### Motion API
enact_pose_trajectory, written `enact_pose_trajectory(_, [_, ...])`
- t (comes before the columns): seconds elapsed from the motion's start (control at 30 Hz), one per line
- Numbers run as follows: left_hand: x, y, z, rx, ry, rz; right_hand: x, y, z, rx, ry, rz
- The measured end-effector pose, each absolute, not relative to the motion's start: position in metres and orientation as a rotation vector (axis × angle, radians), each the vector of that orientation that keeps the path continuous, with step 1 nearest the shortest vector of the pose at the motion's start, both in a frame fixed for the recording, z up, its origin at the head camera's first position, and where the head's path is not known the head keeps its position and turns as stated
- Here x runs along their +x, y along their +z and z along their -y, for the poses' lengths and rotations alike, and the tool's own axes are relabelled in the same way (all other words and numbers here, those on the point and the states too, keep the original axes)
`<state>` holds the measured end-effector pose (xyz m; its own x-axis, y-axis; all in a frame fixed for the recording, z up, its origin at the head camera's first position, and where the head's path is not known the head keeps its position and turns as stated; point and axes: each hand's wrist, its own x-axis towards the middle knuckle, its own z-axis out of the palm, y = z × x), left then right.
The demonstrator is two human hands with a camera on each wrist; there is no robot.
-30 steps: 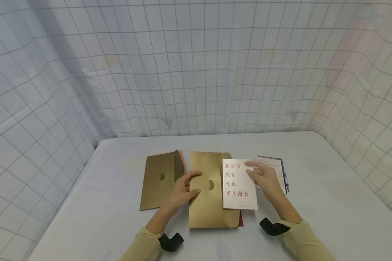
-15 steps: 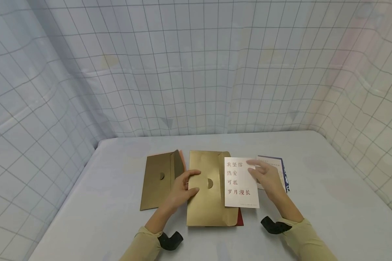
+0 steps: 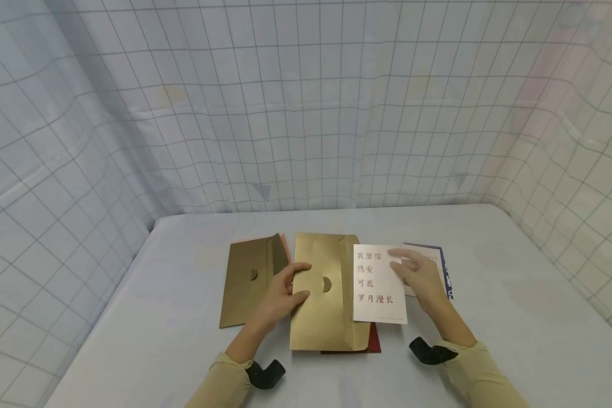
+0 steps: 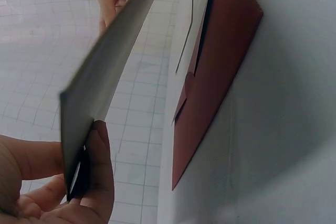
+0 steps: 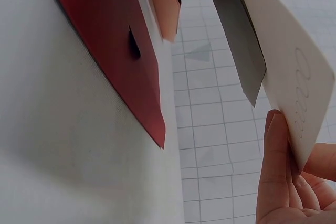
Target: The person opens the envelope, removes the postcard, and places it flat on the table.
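Note:
My left hand (image 3: 280,294) grips a gold envelope (image 3: 316,317) by its left edge, thumb on one face and fingers behind. The envelope is held above the table, its half-round notch facing up and its flap at the right. My right hand (image 3: 419,277) pinches a white card (image 3: 379,309) with red Chinese characters at its upper right edge. The card's left edge overlaps the envelope's flap side in the head view. In the right wrist view, the white card (image 5: 299,72) stands tilted beside the grey-looking envelope flap (image 5: 241,51).
A red envelope (image 3: 374,340) lies on the table below the gold one. At the left rests a darker gold envelope (image 3: 245,289) over something salmon-coloured (image 3: 285,243). Behind my right hand are a printed pale card (image 3: 430,255) and a blue-edged one (image 3: 447,283). A white gridded curtain (image 3: 306,113) surrounds the table.
The gold envelope has shifted slightly left and away from me. The white card has moved a little right and away, so the two overlap less. Both hands keep their hold.

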<state>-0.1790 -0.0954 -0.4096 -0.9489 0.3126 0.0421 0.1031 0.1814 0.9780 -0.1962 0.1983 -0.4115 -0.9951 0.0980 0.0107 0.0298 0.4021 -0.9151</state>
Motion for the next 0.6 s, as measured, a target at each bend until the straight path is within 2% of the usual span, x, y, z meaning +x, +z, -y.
enact_pose_trajectory(0.6, [-0.1815,-0.41,0.0956,0.253,1.918,-2.333,-0.1966,-0.4061,-0.2011,-0.12,1.749,2.56])
